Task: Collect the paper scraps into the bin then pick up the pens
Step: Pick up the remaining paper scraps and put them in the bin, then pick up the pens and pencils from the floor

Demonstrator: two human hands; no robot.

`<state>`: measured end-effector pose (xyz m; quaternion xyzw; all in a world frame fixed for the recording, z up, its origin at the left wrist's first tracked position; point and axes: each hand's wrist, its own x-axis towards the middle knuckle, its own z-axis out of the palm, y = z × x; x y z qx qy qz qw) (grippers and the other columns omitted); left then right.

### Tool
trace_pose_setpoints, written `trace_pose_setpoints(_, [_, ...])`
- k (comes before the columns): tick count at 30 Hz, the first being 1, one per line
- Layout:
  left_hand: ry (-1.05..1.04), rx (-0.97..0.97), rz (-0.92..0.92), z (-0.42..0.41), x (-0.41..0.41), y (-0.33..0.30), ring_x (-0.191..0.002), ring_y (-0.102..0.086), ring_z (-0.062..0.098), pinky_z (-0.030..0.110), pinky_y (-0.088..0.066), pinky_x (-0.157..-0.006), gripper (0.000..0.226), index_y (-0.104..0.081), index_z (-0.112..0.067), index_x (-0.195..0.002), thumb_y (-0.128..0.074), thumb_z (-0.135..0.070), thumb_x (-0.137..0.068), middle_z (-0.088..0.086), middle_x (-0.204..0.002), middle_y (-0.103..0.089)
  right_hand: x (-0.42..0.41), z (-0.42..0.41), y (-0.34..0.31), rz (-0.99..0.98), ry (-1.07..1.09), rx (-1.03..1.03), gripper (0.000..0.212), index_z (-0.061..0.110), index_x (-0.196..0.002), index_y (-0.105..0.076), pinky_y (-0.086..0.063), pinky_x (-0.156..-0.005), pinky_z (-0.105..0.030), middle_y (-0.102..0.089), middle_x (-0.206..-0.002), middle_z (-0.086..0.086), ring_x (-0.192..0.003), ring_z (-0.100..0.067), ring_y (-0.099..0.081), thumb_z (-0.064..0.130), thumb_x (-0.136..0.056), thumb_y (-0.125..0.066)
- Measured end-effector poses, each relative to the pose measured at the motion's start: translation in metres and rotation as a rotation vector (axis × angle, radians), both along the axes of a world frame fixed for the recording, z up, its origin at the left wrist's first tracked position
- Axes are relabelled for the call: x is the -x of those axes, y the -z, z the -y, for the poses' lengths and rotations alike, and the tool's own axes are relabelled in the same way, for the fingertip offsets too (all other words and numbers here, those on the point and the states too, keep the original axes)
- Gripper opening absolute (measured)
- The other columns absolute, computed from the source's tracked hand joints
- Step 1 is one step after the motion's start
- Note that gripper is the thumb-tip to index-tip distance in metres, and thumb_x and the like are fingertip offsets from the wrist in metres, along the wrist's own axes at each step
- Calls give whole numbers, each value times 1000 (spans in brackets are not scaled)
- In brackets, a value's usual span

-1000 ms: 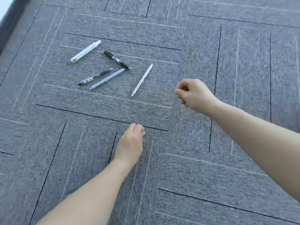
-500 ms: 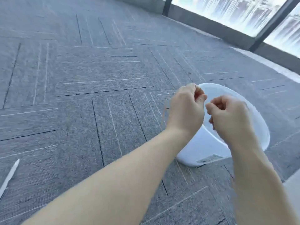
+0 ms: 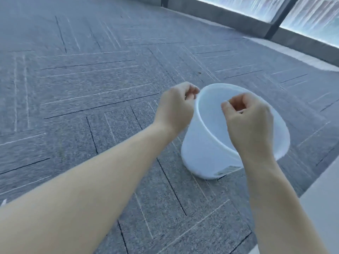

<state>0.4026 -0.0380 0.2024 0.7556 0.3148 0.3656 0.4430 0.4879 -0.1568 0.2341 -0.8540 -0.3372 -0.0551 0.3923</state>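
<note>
While both forearms reach forward over the floor (image 3: 102,99), the bin (image 3: 203,153) serves as the landmark: it stands upright on the grey carpet tiles, its round open mouth facing up and slightly toward the viewer. Over that mouth, the right hand (image 3: 247,121) hovers with fingers (image 3: 236,103) curled tight together; whether scraps sit inside the fist I cannot tell. At the bin's left rim, just outside, the left hand (image 3: 176,107) is likewise curled, contents hidden. Releasing calls for the left hand to shift right, over the opening. Smooth translucent white plastic meets coarse ribbed carpet. Beyond the bin runs a window (image 3: 311,13). No pens show.
</note>
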Motion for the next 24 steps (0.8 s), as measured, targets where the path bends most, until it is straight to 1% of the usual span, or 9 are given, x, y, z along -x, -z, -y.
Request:
trace_pose_setpoints(3, [-137, -64, -92, -24, 78, 34, -62, -52, 6, 21, -43, -55, 18, -64, -16, -101, -48, -12, -94, -9, -75, -59, 57, -38, 13, -64, -303, 0, 8, 22, -80, -59, -46, -63, -32, -61, -64, 7, -62, -17, -59, 27, -85, -63])
trace_pose_setpoints(5, [-205, -75, -247, -37, 143, 65, -62, -50, 9, 23, -42, -55, 16, -62, -19, -102, -47, -14, -95, -7, -77, -57, 103, -64, 30, -89, -512, 114, 9, 24, -80, -59, -50, -62, -33, -65, -66, 4, -62, -18, -61, 29, -87, -62])
trace_pose_setpoints(9, [-322, -12, -615, -49, 288, 125, -82, -56, 18, 29, -44, -70, 19, -61, -21, -105, -46, -15, -95, -2, -94, -60, 201, -101, 73, 38, -882, 454, 18, 21, -81, -58, -49, -63, -34, -61, -73, 7, -73, -21, -57, 34, -94, -55])
trace_pose_setpoints(12, [-412, 72, -898, -46, 394, 152, -98, -58, 24, 34, -46, -79, 23, -59, -22, -111, -43, -17, -96, 1, -112, -58, 269, -118, 117, 193, -1257, 700, 15, 25, -104, -59, -52, -74, -38, -62, -103, 4, -95, -22, -60, 27, -97, -46])
trace_pose_setpoints(14, [-494, 154, -1052, -39, 456, 163, -100, -58, 26, 38, -47, -80, 22, -55, -22, -115, -43, -23, -96, 1, -117, -54, 308, -126, 148, 331, -1430, 816, 33, 29, -127, -51, -53, -79, -41, -56, -120, 2, -108, -23, -56, 18, -96, -45])
trace_pose_setpoints(16, [-542, 223, -1171, -28, 503, 171, -101, -56, 26, 38, -46, -77, 24, -49, -22, -116, -47, -32, -95, 2, -119, -49, 343, -135, 175, 509, -1512, 855, 49, 28, -137, -42, -52, -81, -42, -51, -124, -2, -114, -25, -49, 9, -93, -49])
trace_pose_setpoints(18, [-509, 257, -1246, -16, 532, 180, -103, -54, 25, 39, -47, -76, 32, -44, -21, -118, -50, -39, -92, 3, -119, -46, 373, -143, 197, 664, -1545, 847, 54, 24, -137, -40, -50, -84, -39, -49, -126, -5, -114, -26, -46, 7, -88, -53])
trace_pose_setpoints(21, [-448, 260, -1275, -3, 549, 199, -105, -49, 22, 38, -48, -79, 38, -41, -20, -120, -53, -42, -91, 1, -117, -46, 404, -147, 220, 830, -1558, 837, 50, 20, -132, -44, -45, -90, -39, -48, -126, -7, -116, -28, -44, 11, -85, -59])
trace_pose_setpoints(24, [-429, 195, -1238, 1, 552, 211, -101, -47, 19, 35, -48, -79, 29, -45, -17, -113, -51, -38, -94, 1, -112, -51, 424, -147, 234, 899, -1565, 822, 39, 16, -125, -49, -38, -95, -41, -48, -124, -9, -117, -30, -43, 19, -88, -60])
